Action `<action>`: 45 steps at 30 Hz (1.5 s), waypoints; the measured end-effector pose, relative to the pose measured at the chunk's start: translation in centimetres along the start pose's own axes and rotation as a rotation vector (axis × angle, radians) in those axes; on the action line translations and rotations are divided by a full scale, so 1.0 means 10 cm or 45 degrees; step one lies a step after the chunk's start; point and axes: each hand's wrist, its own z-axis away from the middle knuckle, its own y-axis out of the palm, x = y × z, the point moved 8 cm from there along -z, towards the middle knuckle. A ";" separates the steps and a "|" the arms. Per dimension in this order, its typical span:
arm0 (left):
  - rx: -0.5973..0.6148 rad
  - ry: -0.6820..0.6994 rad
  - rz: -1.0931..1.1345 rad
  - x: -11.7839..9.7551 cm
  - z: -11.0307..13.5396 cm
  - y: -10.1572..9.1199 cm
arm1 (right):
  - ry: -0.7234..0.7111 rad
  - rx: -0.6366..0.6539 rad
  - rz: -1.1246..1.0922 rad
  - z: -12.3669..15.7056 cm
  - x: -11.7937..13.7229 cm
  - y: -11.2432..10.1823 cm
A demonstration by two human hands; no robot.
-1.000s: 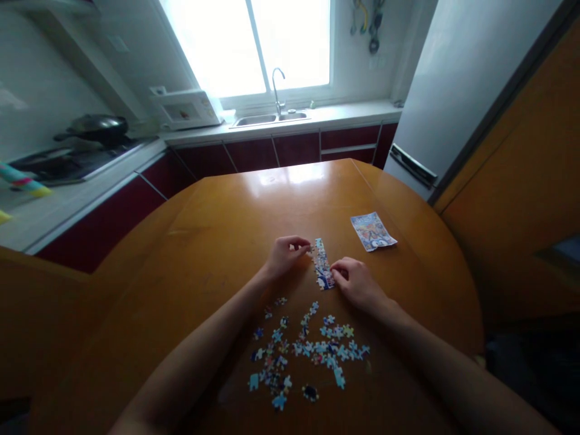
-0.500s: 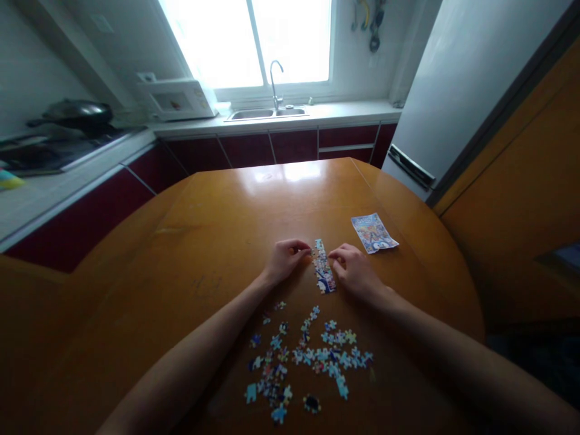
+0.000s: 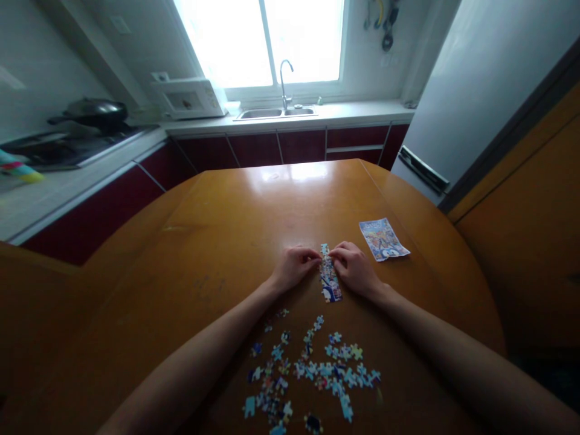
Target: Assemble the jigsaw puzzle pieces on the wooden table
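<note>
A narrow strip of joined puzzle pieces (image 3: 330,280) lies on the round wooden table (image 3: 235,229). My left hand (image 3: 295,266) and my right hand (image 3: 356,267) sit on either side of the strip's far end, fingertips pinched together and pressing on its top pieces. Several loose puzzle pieces (image 3: 312,368) are scattered on the table nearer to me, between my forearms.
A small printed picture card (image 3: 383,239) lies to the right of my hands. Beyond the table are a counter with a sink (image 3: 274,112), a microwave (image 3: 190,99), a wok on a stove (image 3: 93,113), and a fridge (image 3: 471,90) at right.
My right hand slid up along the strip from its lower end to its top, meeting my left hand's fingertips there. The camera view shifted slightly.
</note>
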 end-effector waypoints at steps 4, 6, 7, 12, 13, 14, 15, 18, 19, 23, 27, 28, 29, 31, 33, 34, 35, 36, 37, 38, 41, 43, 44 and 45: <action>0.017 0.040 -0.034 -0.04 0.00 0.00 | 0.009 -0.011 -0.038 -0.01 -0.02 0.00; 0.016 0.089 -0.068 -0.08 0.00 0.00 | 0.014 -0.025 -0.060 -0.01 -0.03 -0.01; 0.014 0.117 -0.084 -0.09 0.00 0.00 | 0.016 -0.031 -0.071 -0.01 -0.03 -0.02; -0.042 0.179 -0.111 -0.14 0.00 -0.05 | 0.017 -0.057 -0.109 -0.01 -0.05 -0.04; -0.063 0.194 -0.113 -0.14 0.01 -0.06 | 0.017 -0.062 -0.112 -0.01 -0.06 -0.04; -0.082 0.214 -0.120 -0.15 0.02 -0.07 | 0.017 -0.064 -0.113 -0.01 -0.06 -0.05; -0.095 0.241 -0.131 -0.17 0.04 -0.08 | 0.018 -0.064 -0.113 -0.01 -0.07 -0.05; -0.074 0.339 -0.190 -0.23 0.10 -0.07 | 0.021 -0.063 -0.117 -0.02 -0.08 -0.05; -0.058 0.366 -0.217 -0.25 0.13 -0.06 | 0.021 -0.060 -0.120 -0.02 -0.08 -0.04; -0.030 0.418 -0.325 -0.30 0.17 -0.04 | 0.025 -0.051 -0.132 -0.02 -0.08 -0.04; -0.038 0.430 -0.369 -0.32 0.18 -0.05 | 0.027 -0.045 -0.132 -0.02 -0.09 -0.04; -0.033 0.434 -0.383 -0.32 0.18 -0.04 | 0.025 -0.043 -0.134 -0.02 -0.09 -0.04; -0.025 0.438 -0.399 -0.32 0.19 -0.03 | 0.022 -0.042 -0.135 -0.02 -0.10 -0.04; -0.006 0.444 -0.431 -0.30 0.19 -0.01 | 0.015 -0.040 -0.136 -0.02 -0.10 -0.03; 0.001 0.441 -0.453 -0.28 0.19 0.00 | 0.013 -0.043 -0.136 -0.01 -0.12 -0.02; -0.002 0.437 -0.459 -0.27 0.19 0.00 | 0.015 -0.044 -0.136 -0.01 -0.12 -0.02; -0.004 0.434 -0.463 -0.26 0.19 0.00 | 0.018 -0.043 -0.135 -0.01 -0.13 -0.01; -0.006 0.432 -0.465 -0.26 0.18 0.00 | 0.020 -0.042 -0.134 -0.01 -0.14 -0.01; -0.006 0.431 -0.465 -0.26 0.18 0.00 | 0.020 -0.042 -0.133 -0.01 -0.14 -0.01; -0.006 0.431 -0.463 -0.25 0.18 0.00 | 0.020 -0.043 -0.133 -0.01 -0.14 -0.01; -0.005 0.433 -0.453 -0.26 0.18 0.00 | 0.014 -0.045 -0.137 -0.01 -0.13 -0.02; -0.005 0.429 -0.448 -0.25 0.18 0.01 | 0.012 -0.045 -0.140 -0.01 -0.12 -0.02; -0.003 0.424 -0.447 -0.24 0.18 0.01 | 0.013 -0.048 -0.140 -0.01 -0.12 -0.02; -0.001 0.419 -0.444 -0.23 0.18 0.01 | 0.014 -0.052 -0.140 -0.01 -0.12 -0.03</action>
